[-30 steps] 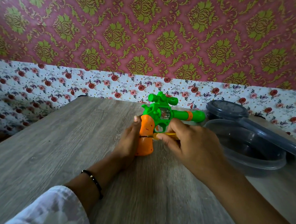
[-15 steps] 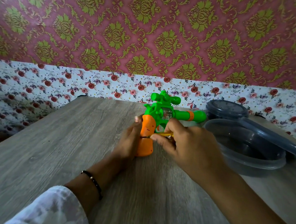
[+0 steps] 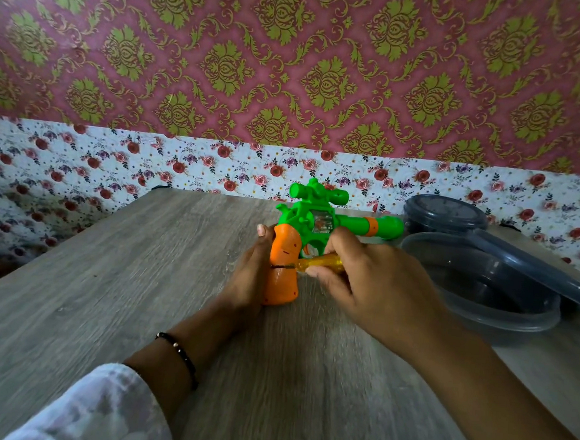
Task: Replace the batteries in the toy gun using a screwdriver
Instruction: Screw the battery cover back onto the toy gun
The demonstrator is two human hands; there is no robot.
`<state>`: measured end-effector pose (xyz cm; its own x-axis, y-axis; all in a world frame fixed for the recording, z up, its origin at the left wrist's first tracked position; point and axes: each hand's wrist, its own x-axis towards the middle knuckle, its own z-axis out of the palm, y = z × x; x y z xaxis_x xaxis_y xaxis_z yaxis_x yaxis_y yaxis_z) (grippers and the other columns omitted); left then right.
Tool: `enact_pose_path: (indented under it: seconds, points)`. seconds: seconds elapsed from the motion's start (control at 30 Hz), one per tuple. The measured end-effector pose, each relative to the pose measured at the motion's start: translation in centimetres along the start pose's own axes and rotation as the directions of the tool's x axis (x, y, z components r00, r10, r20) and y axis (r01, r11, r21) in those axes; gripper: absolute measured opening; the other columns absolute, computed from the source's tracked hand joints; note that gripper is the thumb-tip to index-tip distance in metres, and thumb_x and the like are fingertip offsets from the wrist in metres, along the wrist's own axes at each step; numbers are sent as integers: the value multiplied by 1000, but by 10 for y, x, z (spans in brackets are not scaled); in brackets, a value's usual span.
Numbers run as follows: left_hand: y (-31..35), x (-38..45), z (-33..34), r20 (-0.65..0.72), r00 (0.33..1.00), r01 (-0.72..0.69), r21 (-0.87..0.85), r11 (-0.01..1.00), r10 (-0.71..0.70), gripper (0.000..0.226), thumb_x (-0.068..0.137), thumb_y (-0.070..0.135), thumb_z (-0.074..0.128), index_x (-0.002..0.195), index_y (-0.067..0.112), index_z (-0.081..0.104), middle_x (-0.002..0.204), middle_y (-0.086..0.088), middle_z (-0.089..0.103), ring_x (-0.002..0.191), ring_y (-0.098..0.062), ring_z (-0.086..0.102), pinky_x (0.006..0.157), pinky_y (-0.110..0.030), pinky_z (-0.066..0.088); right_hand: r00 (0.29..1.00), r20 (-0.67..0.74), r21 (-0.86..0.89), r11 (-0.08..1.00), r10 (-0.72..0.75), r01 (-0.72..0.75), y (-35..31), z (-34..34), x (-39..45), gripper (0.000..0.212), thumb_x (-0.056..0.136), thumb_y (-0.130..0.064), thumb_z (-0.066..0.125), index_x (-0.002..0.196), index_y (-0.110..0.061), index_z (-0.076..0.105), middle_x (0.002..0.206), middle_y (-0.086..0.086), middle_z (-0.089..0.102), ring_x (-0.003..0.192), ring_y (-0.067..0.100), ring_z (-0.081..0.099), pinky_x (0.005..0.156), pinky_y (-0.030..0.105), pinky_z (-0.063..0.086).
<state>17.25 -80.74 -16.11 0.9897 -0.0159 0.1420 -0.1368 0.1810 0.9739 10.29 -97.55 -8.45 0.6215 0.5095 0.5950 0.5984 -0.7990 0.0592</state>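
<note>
1. The toy gun (image 3: 310, 228) stands upright on its orange grip on the desk (image 3: 105, 292), barrel pointing right.
2. The left hand (image 3: 248, 275) wraps the far side of the grip and steadies it.
3. The right hand (image 3: 366, 280) pinches the yellow screwdriver (image 3: 316, 264), its dark tip set against the grip's near face.
4. The step in hand looks like working the battery-cover screw; whether it is loosening or tightening cannot be told.
5. The next move calls for firm inward pressure while turning, with the grip braced so the tip does not slip.
6. A grey tub (image 3: 483, 288) sits just right of the hands.
</note>
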Motion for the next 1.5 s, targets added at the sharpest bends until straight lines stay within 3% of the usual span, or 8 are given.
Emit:
enact_pose_path:
  seconds: [0.33,0.53,0.73,0.87,1.0,1.17,1.37,1.5]
  points:
    - [2,-3,1,19,999,-36,-8,999,36,73,84,70,29,130,19,55,123,-14,64,115,-32,60,100,-58,44,996,80,185,983,-29,13,-5,-7,0,23,87,-46,36,97,-26,36,68,-12,40,52,12,37,52,29,32]
    - [0,-2,-1,30,999,-32,-19,999,33,73,84,68,28,133,20,51,124,-13,64,115,-31,61,100,-58,44,1000,-11,-18,999,29,-29,-5,-2,-2,42,89,-54,29,86,-17,48,49,-2,48,38,22,50,33,29,38]
    - [0,-2,0,20,999,-38,1,999,38,76,79,76,32,126,22,58,120,-14,65,114,-34,60,99,-61,42,999,44,150,989,-13,6,-8,-7,-1,30,86,-47,37,104,-23,37,64,-18,30,49,4,33,44,24,25]
    - [0,-2,1,16,998,-57,-11,998,57,74,82,72,31,128,21,56,123,-13,64,116,-32,60,101,-59,42,999,34,138,990,-42,37,-10,-6,0,21,87,-38,41,100,-23,35,75,-14,40,50,7,36,42,23,21]
    - [1,-3,0,9,999,-38,-32,999,39,72,84,69,30,131,20,54,125,-13,63,116,-32,60,100,-60,42,998,-44,68,996,-50,53,-10,-3,1,27,88,-41,38,99,-17,35,68,2,61,44,24,54,35,27,33]
    - [2,-5,1,10,1000,-10,-38,999,11,80,79,76,35,134,20,51,126,-13,62,117,-31,60,100,-59,43,997,-81,-43,999,-19,15,-6,0,0,39,91,-50,28,83,-15,46,49,-2,52,36,19,49,32,24,33]
    - [1,-3,-1,6,1000,-20,-31,999,21,75,82,72,31,131,19,53,124,-14,63,116,-33,60,100,-58,44,994,96,164,986,-48,31,-4,-4,-1,25,88,-43,37,104,-23,36,68,-13,36,50,4,34,45,27,26]
    - [1,-2,0,6,1000,-1,-16,1000,1,83,75,79,37,130,20,53,122,-16,63,113,-35,61,97,-61,44,997,52,132,990,-52,45,-5,-3,1,18,89,-37,45,99,-22,45,78,-1,61,58,24,57,49,35,44]
